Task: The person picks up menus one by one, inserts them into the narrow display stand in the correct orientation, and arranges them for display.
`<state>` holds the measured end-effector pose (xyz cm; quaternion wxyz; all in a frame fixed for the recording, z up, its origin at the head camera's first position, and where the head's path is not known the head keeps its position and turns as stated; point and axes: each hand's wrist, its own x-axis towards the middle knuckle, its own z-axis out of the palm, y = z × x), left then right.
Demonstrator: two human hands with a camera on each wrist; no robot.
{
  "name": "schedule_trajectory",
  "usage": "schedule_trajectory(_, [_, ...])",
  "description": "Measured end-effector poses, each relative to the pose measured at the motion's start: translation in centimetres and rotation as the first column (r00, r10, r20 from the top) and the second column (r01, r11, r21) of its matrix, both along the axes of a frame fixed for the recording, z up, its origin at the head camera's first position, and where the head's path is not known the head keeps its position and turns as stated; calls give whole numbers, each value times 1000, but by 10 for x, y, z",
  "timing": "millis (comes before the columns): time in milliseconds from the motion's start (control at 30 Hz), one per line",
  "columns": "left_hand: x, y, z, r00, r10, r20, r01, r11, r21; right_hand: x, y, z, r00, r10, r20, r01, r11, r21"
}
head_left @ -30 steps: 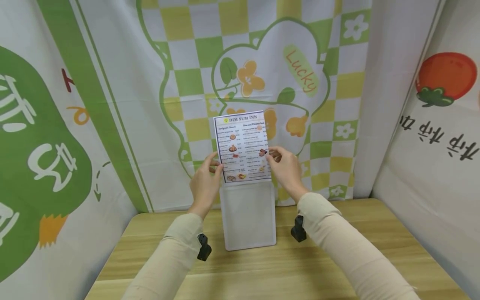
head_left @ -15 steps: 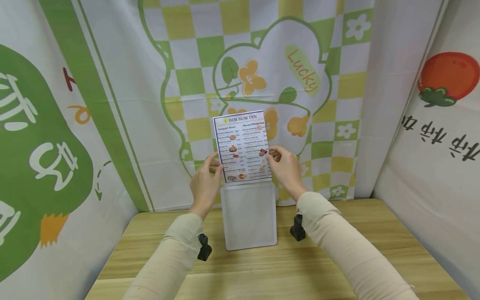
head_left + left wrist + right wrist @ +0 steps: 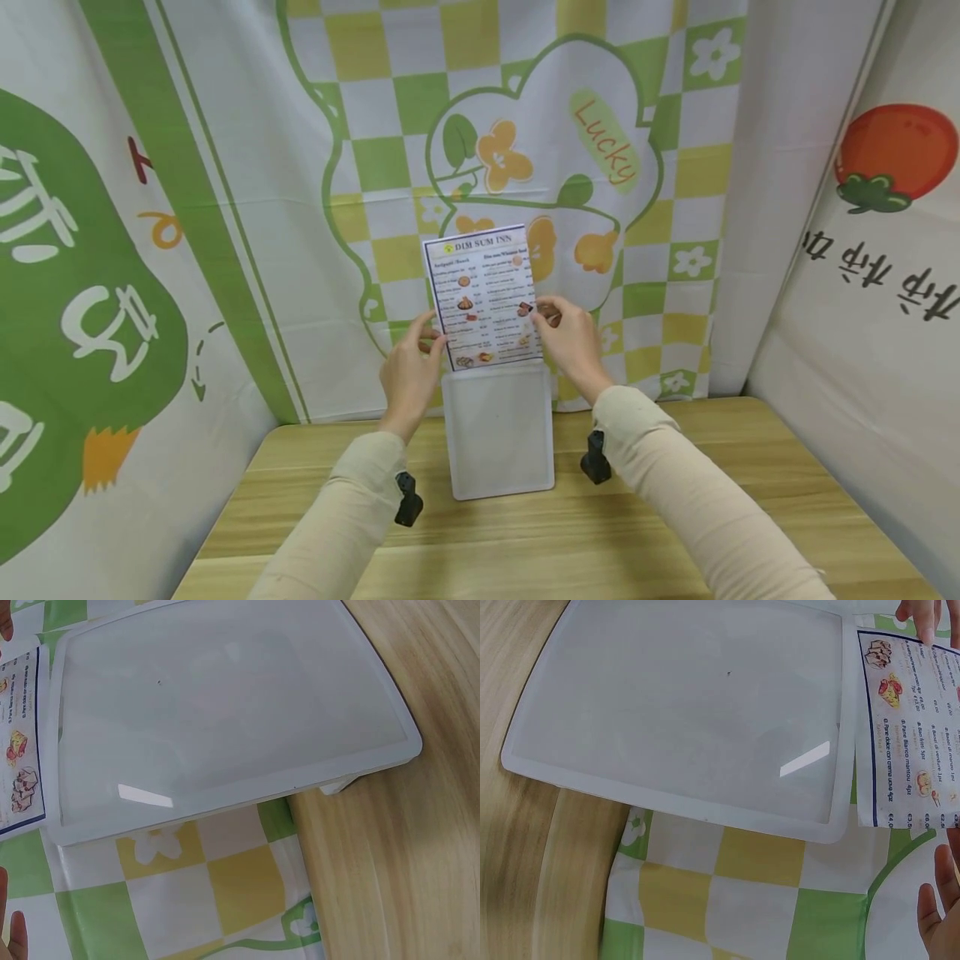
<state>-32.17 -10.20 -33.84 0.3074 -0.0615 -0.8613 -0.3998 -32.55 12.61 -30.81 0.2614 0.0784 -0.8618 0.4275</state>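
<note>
The left hand (image 3: 409,367) pinches the menu (image 3: 486,298) by its left edge, the right hand (image 3: 574,340) by its right; just below the menu is 1 frame (image 3: 499,433).

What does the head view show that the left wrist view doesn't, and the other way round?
Only the head view shows the title DIM SUM INN, the sleeves, the tomato print and the word Lucky. Only the left wrist view shows a sharp bright reflection on the white-rimmed panel and what looks like a support under its edge. Both show the menu, panel, wooden table, checkered cloth, and parts of the left hand and right hand.
</note>
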Motion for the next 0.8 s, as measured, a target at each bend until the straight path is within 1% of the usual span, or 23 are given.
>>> schedule_trajectory(200, [0, 0, -4, 1000, -3, 3, 3, 1000, -2, 0, 1, -4, 1000, -1, -9, 2, 1000, 26])
schedule_trajectory(633, [0, 0, -13, 1000, -1, 21, 1, 1000, -11, -2, 2, -13, 1000, -16, 2, 16, 999, 45])
schedule_trajectory(800, [0, -1, -17, 1000, 1, 20, -1, 1000, -13, -2, 2, -17, 1000, -7, 5, 6, 999, 47])
